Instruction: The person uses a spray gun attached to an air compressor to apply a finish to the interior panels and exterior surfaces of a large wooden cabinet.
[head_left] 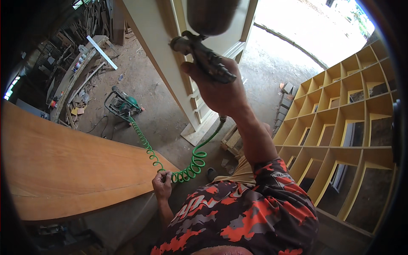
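Floor point(165, 127), grey and dusty, spreads round a cream panel point(159, 46); close before it, the right hand point(219, 87) wraps a spray gun point(206, 55), the left hand point(162, 185) pinches a green coiled hose point(187, 173) beside an orange-brown board point(80, 165), yellow shelving point(340, 148) at right

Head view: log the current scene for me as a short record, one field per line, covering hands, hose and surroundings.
Right hand: grips a spray gun with a dark cup
Gun position: raised in front of an upright cream panel
Left hand: fingers closed on a green coiled hose
Hose run: from a green machine on the floor toward the right wrist
Left side: orange-brown wooden panel
Right side: yellowish compartmented shelving
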Tool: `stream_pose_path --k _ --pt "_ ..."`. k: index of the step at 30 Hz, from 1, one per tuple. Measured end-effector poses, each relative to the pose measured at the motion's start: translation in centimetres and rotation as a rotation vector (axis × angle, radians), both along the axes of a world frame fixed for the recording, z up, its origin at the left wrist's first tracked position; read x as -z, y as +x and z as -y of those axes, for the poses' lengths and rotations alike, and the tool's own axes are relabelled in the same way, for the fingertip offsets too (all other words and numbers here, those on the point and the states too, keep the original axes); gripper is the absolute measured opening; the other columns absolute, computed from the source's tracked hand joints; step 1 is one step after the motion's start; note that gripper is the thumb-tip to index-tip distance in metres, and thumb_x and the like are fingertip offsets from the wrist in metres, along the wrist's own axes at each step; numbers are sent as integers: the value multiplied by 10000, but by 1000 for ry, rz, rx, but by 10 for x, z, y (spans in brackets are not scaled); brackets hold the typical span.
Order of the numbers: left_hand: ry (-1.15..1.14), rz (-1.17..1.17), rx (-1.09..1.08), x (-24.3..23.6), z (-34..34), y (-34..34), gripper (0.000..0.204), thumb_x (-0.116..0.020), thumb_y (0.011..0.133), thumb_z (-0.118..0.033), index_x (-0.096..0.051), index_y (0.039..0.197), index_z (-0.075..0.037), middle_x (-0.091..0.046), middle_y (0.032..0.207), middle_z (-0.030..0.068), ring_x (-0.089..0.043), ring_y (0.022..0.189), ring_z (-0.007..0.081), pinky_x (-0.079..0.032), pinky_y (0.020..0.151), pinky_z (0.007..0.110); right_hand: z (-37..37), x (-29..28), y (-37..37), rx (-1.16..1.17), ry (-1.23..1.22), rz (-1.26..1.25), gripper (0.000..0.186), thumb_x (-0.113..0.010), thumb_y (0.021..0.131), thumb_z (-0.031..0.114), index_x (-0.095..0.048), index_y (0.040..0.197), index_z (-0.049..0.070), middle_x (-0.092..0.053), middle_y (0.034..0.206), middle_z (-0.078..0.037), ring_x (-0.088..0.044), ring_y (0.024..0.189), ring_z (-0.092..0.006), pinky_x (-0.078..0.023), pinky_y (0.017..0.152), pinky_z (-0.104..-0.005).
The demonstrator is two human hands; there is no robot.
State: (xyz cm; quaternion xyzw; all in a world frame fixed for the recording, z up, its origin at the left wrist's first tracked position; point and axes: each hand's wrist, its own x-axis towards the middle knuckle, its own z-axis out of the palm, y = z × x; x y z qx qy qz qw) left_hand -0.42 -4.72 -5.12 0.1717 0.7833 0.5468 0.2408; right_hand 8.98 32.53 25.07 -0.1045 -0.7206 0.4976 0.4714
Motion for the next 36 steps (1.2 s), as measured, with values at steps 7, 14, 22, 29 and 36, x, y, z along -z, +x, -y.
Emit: stream_pose_path --k 7,14,22,29,36 --pt "-39 -23 24 -5 18 -5 128 -725 1021 -95 -730 1051 29 -714 842 6 -619 730 51 -483 653 243 17 6 -7 -182 25 -114 325 -783 1011 153 -734 1296 6 -609 747 -4 -521 703 -77 -478 634 -319" --pt "-72 24 -11 -14 12 -3 141 -734 1021 -107 -729 1042 33 -705 832 1 -608 713 46 -472 646 227 -3 3 -3 -278 20 86 319 -799 1003 166 -736 1277 14 -586 700 -6 -506 675 -68 -458 604 -322" --pt "-54 33 55 -7 -4 0 139 -733 1024 -98 -730 1055 38 -704 836 -2 -605 714 37 -468 642 223 -55 -2 7 -139 4 138 351 -767 1034 224 -734 1350 73 -587 712 25 -518 698 -39 -474 642 -294" --pt "-15 41 68 -5 -25 0 125 -724 1031 -85 -729 1069 34 -715 846 2 -610 719 37 -468 635 227 -113 -9 17 -43 -2 202 314 -739 1050 278 -747 1297 83 -600 694 21 -529 642 -38 -468 608 -277" --pt "-41 46 34 -7 -56 22 112 -721 1034 -65 -725 1087 33 -728 869 12 -643 749 51 -492 649 231 -185 -6 27 -58 -158 171 241 -750 1047 261 -740 980 29 -553 637 36 -493 491 -26 -388 438 -267"
